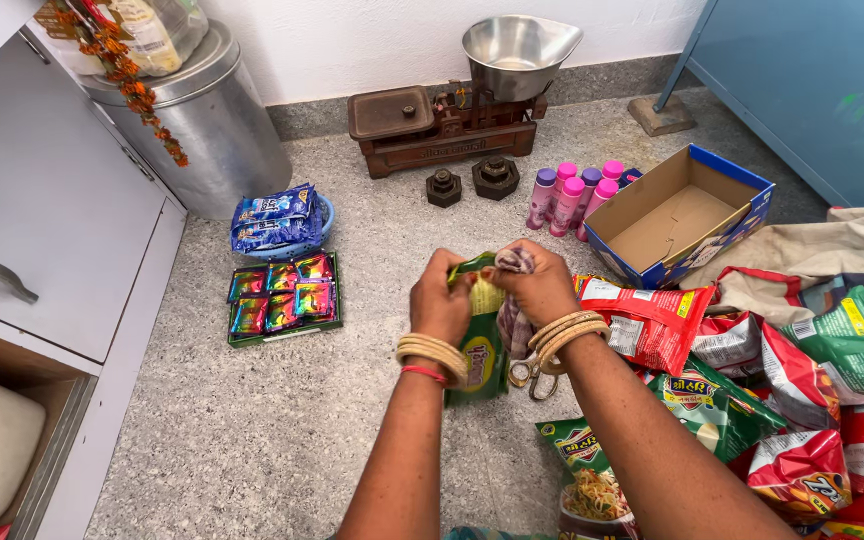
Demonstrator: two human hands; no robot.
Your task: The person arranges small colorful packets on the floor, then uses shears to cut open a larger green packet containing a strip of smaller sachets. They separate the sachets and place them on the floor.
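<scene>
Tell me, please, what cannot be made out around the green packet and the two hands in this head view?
- Top of the green packet: covered by the left hand and right hand.
- Cloth in the right hand: mostly hidden by the fingers; its kind is unclear.
- Scissors: only the handles show, under the right wrist.
- Packet pile: cut off by the right edge.
- Drawer: cut off by the left edge.

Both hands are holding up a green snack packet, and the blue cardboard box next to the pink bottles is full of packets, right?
Not quite. The head view shows the blue cardboard box beside the pink bottles is empty: only its bare brown inside shows. The rest holds: the left hand and right hand both grip the top of the green snack packet.
</scene>
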